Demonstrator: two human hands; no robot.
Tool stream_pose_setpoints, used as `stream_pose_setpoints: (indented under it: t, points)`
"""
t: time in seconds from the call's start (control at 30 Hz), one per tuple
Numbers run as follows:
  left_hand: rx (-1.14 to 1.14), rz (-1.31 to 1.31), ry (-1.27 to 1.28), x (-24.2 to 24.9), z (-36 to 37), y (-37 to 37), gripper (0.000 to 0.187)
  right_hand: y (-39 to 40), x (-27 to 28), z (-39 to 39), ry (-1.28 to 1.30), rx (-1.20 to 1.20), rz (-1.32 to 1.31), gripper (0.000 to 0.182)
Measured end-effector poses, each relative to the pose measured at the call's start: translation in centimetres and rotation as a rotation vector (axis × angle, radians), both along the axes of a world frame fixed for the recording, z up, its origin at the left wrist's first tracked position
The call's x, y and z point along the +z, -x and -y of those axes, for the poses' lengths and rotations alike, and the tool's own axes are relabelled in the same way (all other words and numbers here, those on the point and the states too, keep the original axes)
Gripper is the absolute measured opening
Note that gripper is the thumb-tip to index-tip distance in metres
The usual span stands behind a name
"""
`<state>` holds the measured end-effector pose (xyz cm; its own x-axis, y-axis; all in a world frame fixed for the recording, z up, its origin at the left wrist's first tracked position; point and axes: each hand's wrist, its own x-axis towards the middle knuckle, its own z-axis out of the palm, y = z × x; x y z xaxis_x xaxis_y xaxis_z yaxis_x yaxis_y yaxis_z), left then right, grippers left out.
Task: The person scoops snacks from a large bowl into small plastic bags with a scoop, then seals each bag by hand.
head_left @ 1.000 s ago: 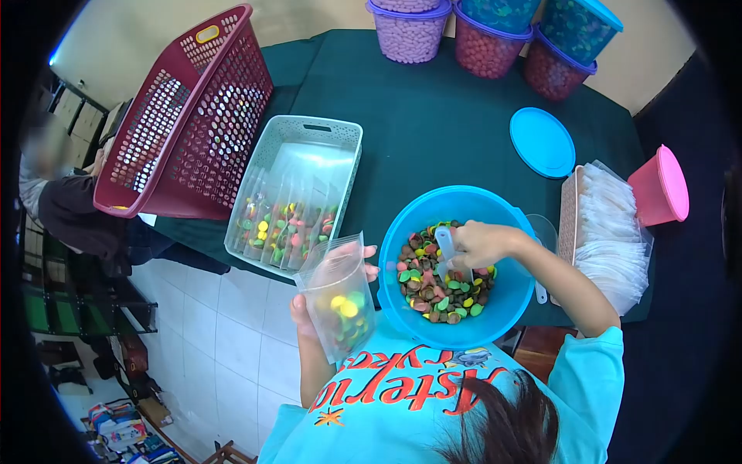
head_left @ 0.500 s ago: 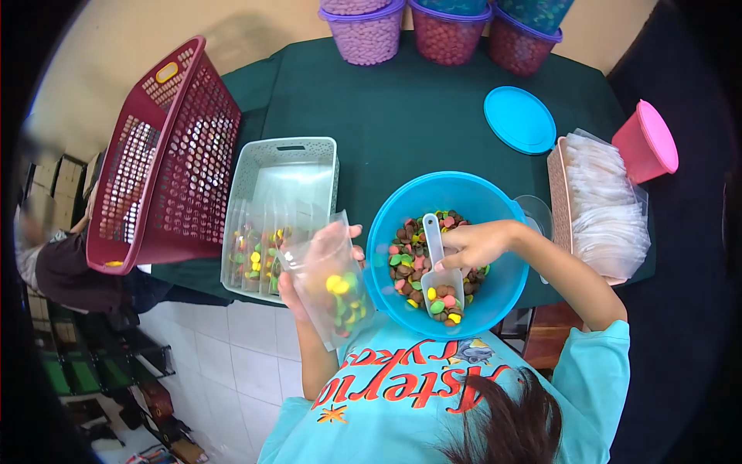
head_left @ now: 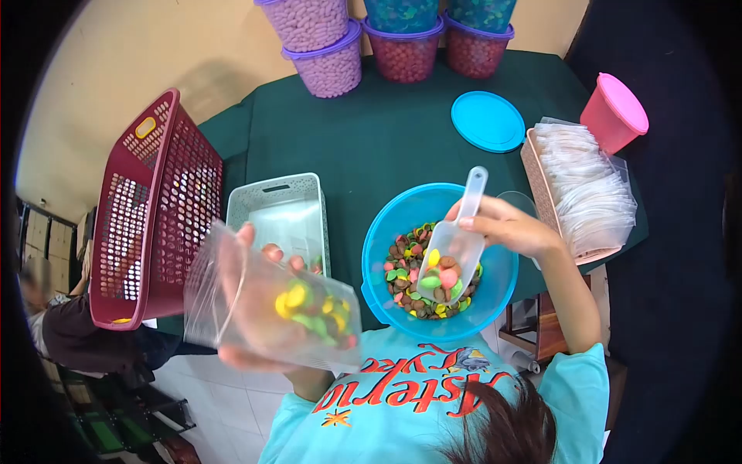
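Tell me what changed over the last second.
The right hand lifted the scoop, now loaded with candies, up out of the blue bowl. The left hand tipped the clear bag sideways. Both grips stayed the same; the baskets look unmoved.

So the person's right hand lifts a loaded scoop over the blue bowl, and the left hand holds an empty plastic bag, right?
Not quite: the head view shows the plastic bag in the left hand already holds some colourful candies. The right hand does lift the loaded scoop over the blue bowl.
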<state>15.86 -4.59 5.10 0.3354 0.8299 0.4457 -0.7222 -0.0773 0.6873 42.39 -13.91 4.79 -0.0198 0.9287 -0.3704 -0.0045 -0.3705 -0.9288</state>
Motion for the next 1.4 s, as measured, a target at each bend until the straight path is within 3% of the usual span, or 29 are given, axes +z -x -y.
stream_pose_setpoints:
  t: [0.03,0.07,0.1,0.23,0.33,0.37,0.43,0.53,0.83,1.03,1.17,1.23,1.3,1.37,1.4]
  points:
    - [-0.062,0.084,-0.165,0.6,0.1,-0.6,0.098,-0.3,0.6,0.5,-0.078,-0.09,0.007,0.036]
    - [0.269,0.076,-0.146,1.3,0.9,-2.3,0.102,-0.6,1.1,1.0,-0.107,-0.205,-0.009,0.031]
    - [0.258,0.091,-0.153,0.9,1.4,-3.3,0.102,-0.8,2.0,1.4,-0.153,-0.314,-0.035,0.029]
    - [0.204,-0.487,-0.438,-3.8,2.0,-6.2,0.104,-1.8,2.8,3.1,-0.287,-0.575,-0.035,0.03]
    - [0.126,-0.682,-0.468,-5.2,2.5,-7.5,0.097,-2.3,2.6,3.2,-0.358,-0.687,-0.045,0.03]
    - [0.093,-0.812,-0.585,-5.6,2.1,-7.4,0.101,-2.5,2.5,3.1,-0.378,-0.708,-0.062,0.029]
    - [0.062,-0.849,-0.646,-5.3,2.3,-7.3,0.101,-2.7,2.8,2.6,-0.439,-0.674,-0.047,0.028]
    - [0.075,-0.896,-0.689,-5.4,2.4,-7.4,0.101,-1.5,3.2,1.8,-0.396,-0.506,0.292,0.027]
    - [0.121,-0.972,-0.616,-5.6,2.4,-7.2,0.101,-1.1,3.1,0.9,-0.363,-0.399,0.4,0.031]
    - [0.14,-0.996,-0.605,-5.3,2.5,-7.3,0.098,-2.1,2.4,0.9,-0.328,-0.365,0.3,0.029]
    - [0.106,-0.887,-0.489,-5.2,2.2,-7.2,0.093,-2.6,1.0,1.2,-0.339,-0.516,0.036,0.028]
    - [0.106,-0.793,-0.355,-5.6,2.0,-7.0,0.091,-2.0,0.2,2.1,-0.444,-0.753,-0.032,0.028]
    - [0.103,-0.697,-0.217,-6.0,2.0,-6.9,0.088,-1.3,-1.0,3.2,-0.467,-0.758,0.053,0.027]
    - [0.137,-0.663,-0.167,-6.4,2.1,-7.0,0.088,-0.6,-1.3,4.3,-0.28,-0.393,0.522,0.027]
    - [0.158,-0.68,-0.196,-6.2,2.1,-7.1,0.091,0.4,-0.6,4.4,-0.254,-0.335,0.572,0.031]
